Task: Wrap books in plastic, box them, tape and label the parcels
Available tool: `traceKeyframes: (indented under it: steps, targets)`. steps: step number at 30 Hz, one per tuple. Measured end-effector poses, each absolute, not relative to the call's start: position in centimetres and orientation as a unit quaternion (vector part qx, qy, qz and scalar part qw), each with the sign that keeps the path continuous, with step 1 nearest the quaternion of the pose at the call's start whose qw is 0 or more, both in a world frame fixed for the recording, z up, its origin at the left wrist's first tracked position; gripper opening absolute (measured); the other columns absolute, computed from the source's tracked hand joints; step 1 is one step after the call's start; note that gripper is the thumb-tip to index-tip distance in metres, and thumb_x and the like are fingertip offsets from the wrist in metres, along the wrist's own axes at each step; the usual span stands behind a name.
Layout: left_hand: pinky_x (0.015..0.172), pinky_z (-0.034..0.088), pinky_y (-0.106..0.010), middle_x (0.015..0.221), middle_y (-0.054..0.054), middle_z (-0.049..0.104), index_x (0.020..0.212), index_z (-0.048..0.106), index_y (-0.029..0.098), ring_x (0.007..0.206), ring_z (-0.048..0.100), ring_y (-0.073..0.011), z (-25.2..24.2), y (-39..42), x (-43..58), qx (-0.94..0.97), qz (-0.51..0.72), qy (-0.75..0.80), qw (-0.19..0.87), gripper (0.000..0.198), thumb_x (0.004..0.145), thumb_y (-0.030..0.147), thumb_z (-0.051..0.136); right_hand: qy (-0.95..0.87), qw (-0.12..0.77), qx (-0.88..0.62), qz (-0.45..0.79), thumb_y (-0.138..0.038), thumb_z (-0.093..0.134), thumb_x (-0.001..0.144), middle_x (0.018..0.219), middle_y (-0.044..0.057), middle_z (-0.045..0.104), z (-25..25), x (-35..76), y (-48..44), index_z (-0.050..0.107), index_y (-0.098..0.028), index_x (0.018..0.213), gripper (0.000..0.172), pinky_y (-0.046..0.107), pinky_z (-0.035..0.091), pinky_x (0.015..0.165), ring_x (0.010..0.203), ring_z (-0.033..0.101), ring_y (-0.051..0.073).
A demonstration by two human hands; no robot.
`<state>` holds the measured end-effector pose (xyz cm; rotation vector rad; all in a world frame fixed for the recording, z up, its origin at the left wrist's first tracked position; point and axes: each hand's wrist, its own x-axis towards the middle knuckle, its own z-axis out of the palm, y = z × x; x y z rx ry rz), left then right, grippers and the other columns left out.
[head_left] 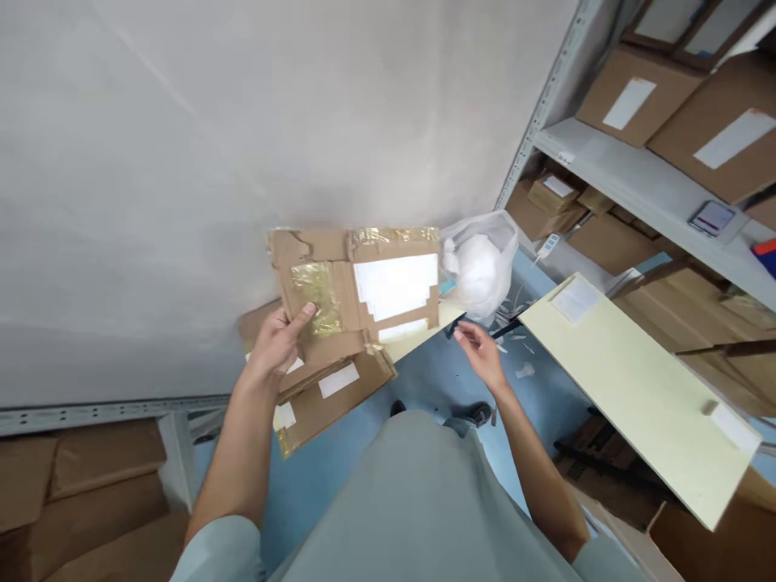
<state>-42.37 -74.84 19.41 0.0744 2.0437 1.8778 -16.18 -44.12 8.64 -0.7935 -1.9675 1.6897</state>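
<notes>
My left hand [277, 343] grips a flattened cardboard box [339, 291] at its left side, thumb on top and fingers underneath. The box has white label patches and strips of shiny yellowish tape along its edges. Beneath it, more folded cardboard [336, 400] with white labels leans near the wall. My right hand [481, 353] hovers beside the corner of a cream board [418, 335], fingers loosely curled and nothing visible in them. A dark piece lies close by its fingertips; whether they touch cannot be made out. Just beyond stands a translucent plastic bag [483, 271] of white material.
At right, a cream tabletop [636, 396] juts out before grey metal shelves [643, 174] stacked with cardboard boxes. Paper scraps [525, 369] litter the blue floor [418, 384]. A low shelf with boxes [103, 485] stands at lower left, a grey wall [242, 121] ahead.
</notes>
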Motion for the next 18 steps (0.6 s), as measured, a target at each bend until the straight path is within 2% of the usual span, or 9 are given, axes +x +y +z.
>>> traceKeyframes:
  steps: [3, 5, 8, 11, 15, 18]
  targets:
    - [0.076, 0.068, -0.04, 0.087, -0.007, 0.081, 0.1, 0.075, 0.022, 0.09, 0.08, -0.0315, 19.2, -67.5, -39.3, 0.071, 0.639, 0.714, 0.276, 0.086, 0.05, 0.086, 0.103, -0.675, 0.264, -0.329, 0.605, -0.082, 0.082, 0.088, 0.134, 0.018, 0.085, 9.5, -12.5, -39.2, 0.08, -0.023, 0.131, 0.073, 0.055, 0.067, 0.109, 0.125, 0.081, 0.037]
    - [0.078, 0.07, -0.042, 0.09, -0.008, 0.082, 0.103, 0.077, 0.022, 0.095, 0.082, -0.034, 19.0, -62.5, -37.2, 0.112, 0.616, 0.706, 0.331, 0.084, 0.056, 0.087, 0.1, -0.654, 0.293, -0.342, 0.609, -0.083, 0.083, 0.087, 0.137, 0.018, 0.084, 10.4, -9.3, -35.8, 0.079, -0.024, 0.134, 0.076, 0.057, 0.066, 0.112, 0.126, 0.08, 0.038]
    - [0.082, 0.071, -0.045, 0.092, -0.01, 0.084, 0.106, 0.079, 0.021, 0.102, 0.084, -0.0366, 18.7, -54.7, -34.0, 0.168, 0.574, 0.687, 0.413, 0.081, 0.062, 0.086, 0.099, -0.612, 0.334, -0.352, 0.624, -0.08, 0.086, 0.088, 0.133, 0.015, 0.086, 12.1, -3.4, -30.9, 0.078, -0.025, 0.135, 0.073, 0.056, 0.066, 0.112, 0.123, 0.082, 0.036]
    - [0.087, 0.072, -0.047, 0.097, -0.011, 0.086, 0.107, 0.081, 0.021, 0.106, 0.084, -0.0375, 18.2, -47.1, -30.4, 0.217, 0.535, 0.664, 0.476, 0.078, 0.065, 0.084, 0.099, -0.571, 0.358, -0.385, 0.631, -0.077, 0.09, 0.087, 0.125, 0.013, 0.088, 13.1, 3.1, -26.8, 0.079, -0.025, 0.125, 0.066, 0.054, 0.069, 0.106, 0.116, 0.083, 0.036]
    - [0.097, 0.071, -0.051, 0.108, -0.013, 0.088, 0.114, 0.083, 0.021, 0.111, 0.084, -0.0391, 17.4, -37.8, -24.8, 0.261, 0.512, 0.644, 0.506, 0.081, 0.061, 0.077, 0.105, -0.545, 0.374, -0.445, 0.603, -0.079, 0.091, 0.084, 0.111, 0.011, 0.089, 13.1, 11.4, -22.8, 0.079, -0.026, 0.115, 0.063, 0.052, 0.07, 0.1, 0.107, 0.083, 0.035]
    - [0.108, 0.068, -0.054, 0.117, -0.016, 0.088, 0.121, 0.083, 0.019, 0.122, 0.082, -0.041, 16.6, -32.1, -20.8, 0.291, 0.508, 0.633, 0.505, 0.085, 0.06, 0.072, 0.107, -0.543, 0.385, -0.477, 0.574, -0.081, 0.089, 0.084, 0.11, 0.011, 0.089, 12.4, 16.3, -20.5, 0.078, -0.026, 0.111, 0.063, 0.049, 0.07, 0.096, 0.104, 0.083, 0.033]
